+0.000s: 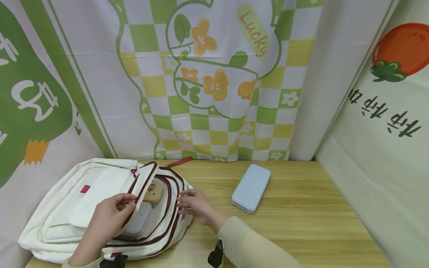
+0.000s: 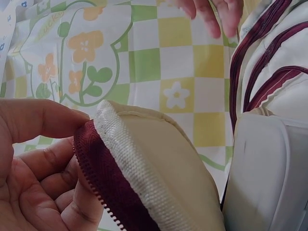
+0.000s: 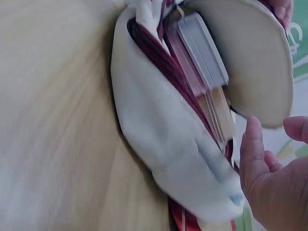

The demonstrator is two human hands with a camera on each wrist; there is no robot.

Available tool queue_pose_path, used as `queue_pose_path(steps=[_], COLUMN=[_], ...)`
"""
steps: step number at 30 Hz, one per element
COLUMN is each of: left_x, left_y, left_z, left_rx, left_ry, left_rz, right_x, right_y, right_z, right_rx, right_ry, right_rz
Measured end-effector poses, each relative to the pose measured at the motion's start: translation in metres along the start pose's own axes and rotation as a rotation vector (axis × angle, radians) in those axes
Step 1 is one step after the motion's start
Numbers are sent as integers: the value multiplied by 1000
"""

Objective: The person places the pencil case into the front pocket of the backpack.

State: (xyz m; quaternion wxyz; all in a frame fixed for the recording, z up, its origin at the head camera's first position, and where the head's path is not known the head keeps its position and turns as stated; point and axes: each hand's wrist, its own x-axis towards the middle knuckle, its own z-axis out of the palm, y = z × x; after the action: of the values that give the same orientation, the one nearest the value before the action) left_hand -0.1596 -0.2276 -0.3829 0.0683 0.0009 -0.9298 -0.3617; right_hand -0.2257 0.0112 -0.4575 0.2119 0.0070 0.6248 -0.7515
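Observation:
A cream backpack (image 1: 97,178) with dark red zips lies on the table, its front compartment unzipped. My left hand (image 1: 108,216) pinches the zip edge of the compartment's flap (image 2: 159,159) between thumb and fingers and holds it lifted. Inside show a tan case (image 1: 155,194) with a small animal face and a whitish box (image 1: 140,219). Beside the backpack's right edge is my right hand (image 1: 197,206), its fingers loosely bent and nothing held. In the right wrist view, that hand (image 3: 279,187) has thumb and forefinger apart near the opening.
To the right, a pale blue oblong case (image 1: 251,188) lies on the wooden table (image 1: 301,216). A red strap (image 1: 179,161) sticks out behind the backpack. Printed curtains (image 1: 218,130) enclose the table at the back and sides.

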Motion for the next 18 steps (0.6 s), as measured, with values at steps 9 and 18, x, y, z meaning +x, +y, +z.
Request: queue_pose_path(steps=[9, 18], left_x=[0, -1], left_y=[0, 1], left_z=[1, 2], left_rx=[-24, -44], left_ry=[-4, -7], left_rz=[-5, -24], right_x=[-2, -2], right_y=[-3, -6], right_z=[-28, -54], right_rx=[-16, -30], right_ry=[44, 76], right_rz=[7, 1])
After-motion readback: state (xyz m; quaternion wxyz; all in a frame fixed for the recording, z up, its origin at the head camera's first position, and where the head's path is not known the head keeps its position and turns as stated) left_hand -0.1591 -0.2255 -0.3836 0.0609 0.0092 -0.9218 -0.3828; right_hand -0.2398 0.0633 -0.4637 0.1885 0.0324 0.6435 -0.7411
